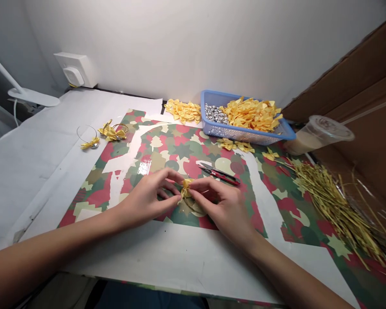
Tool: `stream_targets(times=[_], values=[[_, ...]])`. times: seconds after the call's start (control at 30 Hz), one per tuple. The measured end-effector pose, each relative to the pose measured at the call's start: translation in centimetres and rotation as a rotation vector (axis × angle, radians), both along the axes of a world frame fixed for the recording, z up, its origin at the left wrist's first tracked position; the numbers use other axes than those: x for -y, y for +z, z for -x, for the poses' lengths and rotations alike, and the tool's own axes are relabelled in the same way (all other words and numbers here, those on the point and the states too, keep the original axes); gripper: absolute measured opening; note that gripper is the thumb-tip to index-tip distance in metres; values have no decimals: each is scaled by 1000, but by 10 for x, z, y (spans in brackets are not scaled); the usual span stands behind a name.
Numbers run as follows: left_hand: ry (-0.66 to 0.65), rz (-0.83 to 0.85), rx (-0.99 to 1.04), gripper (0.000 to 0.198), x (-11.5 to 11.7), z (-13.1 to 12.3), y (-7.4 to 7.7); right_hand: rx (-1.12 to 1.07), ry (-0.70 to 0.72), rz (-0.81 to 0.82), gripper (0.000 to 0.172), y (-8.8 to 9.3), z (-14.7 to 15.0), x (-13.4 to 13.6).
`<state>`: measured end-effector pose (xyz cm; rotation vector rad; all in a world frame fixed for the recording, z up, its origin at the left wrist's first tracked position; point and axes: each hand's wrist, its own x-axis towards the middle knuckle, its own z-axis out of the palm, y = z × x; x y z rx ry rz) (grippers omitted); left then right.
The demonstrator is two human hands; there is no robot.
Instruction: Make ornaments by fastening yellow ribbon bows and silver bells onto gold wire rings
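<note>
Over the patterned paper in front of me, my left hand (pixel 157 193) pinches one side of a small yellow ribbon bow (pixel 186 184). Its other side is between the thumb and forefinger of my right hand (pixel 218 197). Beneath the bow a thin ring (pixel 191 204) shows, partly hidden by my fingers. Just beyond my right hand lies a pair of red-handled thread snips (pixel 220 175). To the left are a wire ring with a yellow bow (pixel 90 143) and, beside it, more bows on rings (pixel 112 131).
A blue basket (pixel 244 134) at the back holds silver beads (pixel 215 114) and yellow bows (pixel 252 113). More bows (pixel 183 110) are piled beside it. Rightward stand a tilted plastic cup (pixel 321 133), a yellowish strand bundle (pixel 337 210) and cardboard (pixel 366 107). A lamp base (pixel 34 98) sits far left.
</note>
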<state>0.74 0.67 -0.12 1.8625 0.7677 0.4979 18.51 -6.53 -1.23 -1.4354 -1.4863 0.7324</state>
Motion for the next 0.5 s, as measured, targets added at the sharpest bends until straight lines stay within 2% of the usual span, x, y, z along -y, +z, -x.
stream_targets(times=[0.2, 0.4, 0.5], values=[[24, -141, 75, 17, 2, -1, 0, -80, 2, -50, 5, 0, 2, 3], [35, -362, 34, 18, 3, -2, 5, -377, 2, 47, 11, 2, 4, 4], [82, -324, 35, 13, 4, -2, 6, -488, -24, 60, 16, 4, 5, 3]])
